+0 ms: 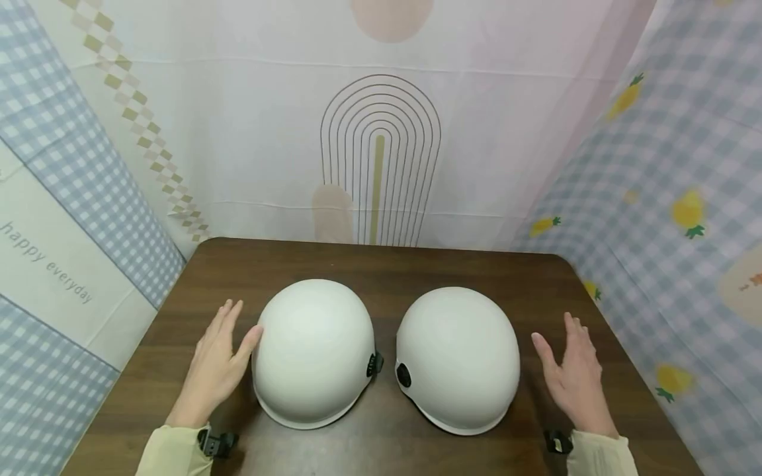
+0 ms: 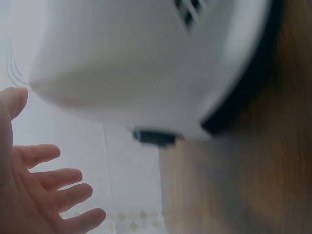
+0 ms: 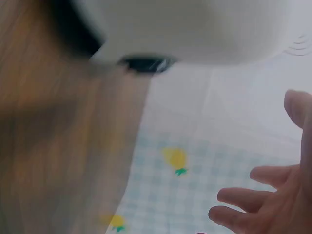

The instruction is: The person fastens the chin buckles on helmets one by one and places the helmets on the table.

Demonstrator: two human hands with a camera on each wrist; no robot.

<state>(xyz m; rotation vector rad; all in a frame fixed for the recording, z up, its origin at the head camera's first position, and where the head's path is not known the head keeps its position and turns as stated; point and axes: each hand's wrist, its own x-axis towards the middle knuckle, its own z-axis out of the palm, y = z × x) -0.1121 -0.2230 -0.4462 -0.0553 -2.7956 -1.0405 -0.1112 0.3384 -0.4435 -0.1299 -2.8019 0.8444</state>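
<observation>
Two white helmets stand dome-up, side by side on the brown wooden table, with a narrow gap between them. The left helmet (image 1: 314, 350) has a black fitting (image 1: 374, 363) on its side that faces the other one. On the right helmet (image 1: 461, 357) a black oval piece (image 1: 403, 375) shows at its left side. My left hand (image 1: 215, 360) is beside the left helmet, fingers straight and spread, thumb tip overlapping the dome's edge in the head view. To the right of the right helmet, my right hand (image 1: 574, 373) is held apart from it, fingers extended, holding nothing.
The wooden table (image 1: 381, 264) reaches back to a white patterned cloth (image 1: 250, 132). Blue checked cloth hangs along the left (image 1: 89, 152) and, with yellow fruit prints, along the right (image 1: 631, 218). Each wrist carries a small black strapped device (image 1: 217, 443).
</observation>
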